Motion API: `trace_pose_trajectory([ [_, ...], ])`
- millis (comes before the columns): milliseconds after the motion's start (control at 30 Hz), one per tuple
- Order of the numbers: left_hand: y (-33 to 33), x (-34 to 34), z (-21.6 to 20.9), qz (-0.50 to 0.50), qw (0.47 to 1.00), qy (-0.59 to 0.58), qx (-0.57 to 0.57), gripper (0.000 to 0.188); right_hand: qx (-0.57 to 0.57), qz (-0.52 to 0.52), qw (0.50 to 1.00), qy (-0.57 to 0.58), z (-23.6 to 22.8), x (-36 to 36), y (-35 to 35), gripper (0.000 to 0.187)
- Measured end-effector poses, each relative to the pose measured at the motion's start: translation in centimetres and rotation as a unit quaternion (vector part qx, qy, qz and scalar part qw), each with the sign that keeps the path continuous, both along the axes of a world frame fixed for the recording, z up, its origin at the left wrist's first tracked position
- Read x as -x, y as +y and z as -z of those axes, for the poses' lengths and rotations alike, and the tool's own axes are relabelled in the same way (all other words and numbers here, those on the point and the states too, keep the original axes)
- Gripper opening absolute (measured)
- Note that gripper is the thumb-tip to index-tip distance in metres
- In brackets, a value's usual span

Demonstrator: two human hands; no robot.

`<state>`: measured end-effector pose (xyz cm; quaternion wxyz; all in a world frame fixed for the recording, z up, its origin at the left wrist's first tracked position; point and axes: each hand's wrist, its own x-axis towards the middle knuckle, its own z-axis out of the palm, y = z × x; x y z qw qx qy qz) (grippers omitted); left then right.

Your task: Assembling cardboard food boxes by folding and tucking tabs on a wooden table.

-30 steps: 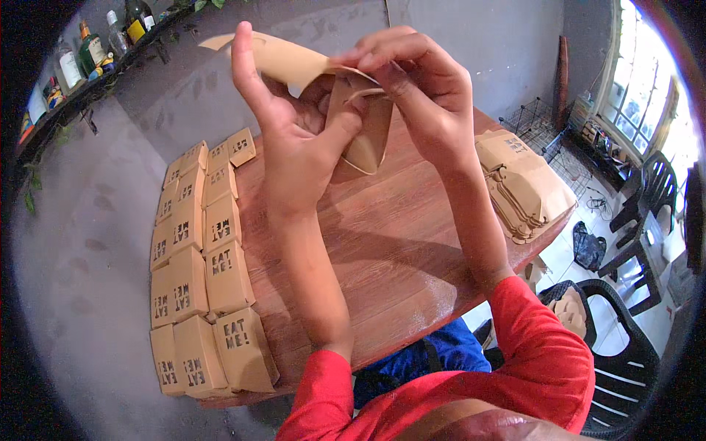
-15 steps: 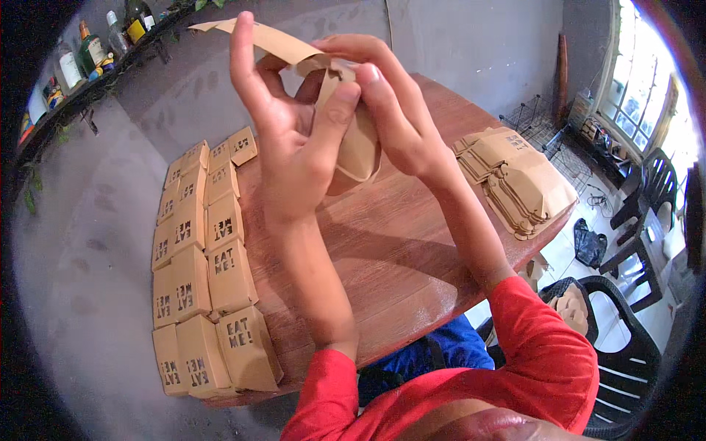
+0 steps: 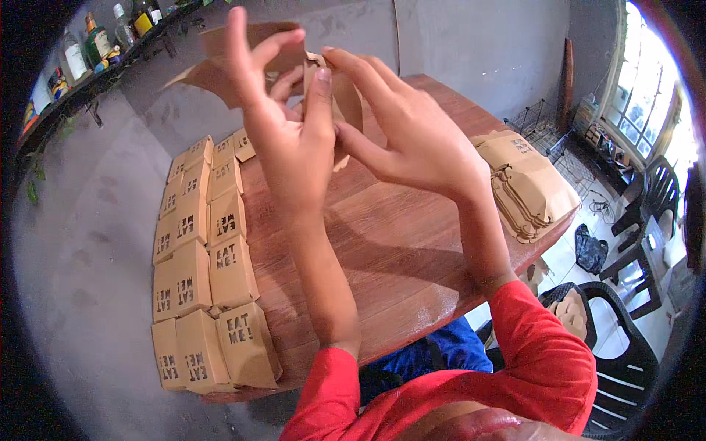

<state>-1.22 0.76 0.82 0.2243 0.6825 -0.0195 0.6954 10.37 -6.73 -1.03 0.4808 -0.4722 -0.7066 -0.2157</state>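
Above the far part of the table I hold up a partly folded brown cardboard box [image 3: 347,103], one flap standing out to the left. My left hand [image 3: 288,151] grips its near wall between thumb and fingers, with the index finger stretched upward. Against the box's right side is my right hand [image 3: 423,136], fingertips on the upper edge and thumb lower down. Both hands hide much of the box's inside.
Rows of folded brown boxes [image 3: 232,272] with dark print line the table's left side. On the right lies a pile of flat cardboard blanks [image 3: 533,184]. The reddish wooden table [image 3: 375,250] has black plastic chairs [image 3: 625,353] beside it. Bottles [image 3: 95,44] stand on a wall shelf.
The box has turned in my hands, and its flap has swung down and left. My right hand has shifted and opened out along the box's side.
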Motion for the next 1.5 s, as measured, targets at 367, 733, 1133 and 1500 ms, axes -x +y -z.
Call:
trace_pose_trajectory([
  [367, -3.8, 0.1, -1.3, 0.024, 0.994, 0.073, -0.080, 0.102, -0.016, -0.125, 0.990, 0.062, -0.1, -0.8, 0.6, 0.086],
  [733, 0.1, 1.2, -0.7, 0.222, 0.965, 0.138, -0.009, 0.098, 0.082, -0.160, 0.983, -0.039, -1.3, -2.1, 1.1, 0.060],
  [1133, 2.0, 3.1, 0.4, 0.003, 0.980, 0.196, -0.022, 0.033, -0.038, -0.246, 0.940, 0.232, -0.3, -6.2, 4.0, 0.064],
  [1500, 3.4, 3.7, 1.0, -0.283, 0.911, 0.225, -0.200, 0.026, -0.039, -0.226, 0.933, 0.276, 0.4, -10.5, 2.8, 0.084],
])
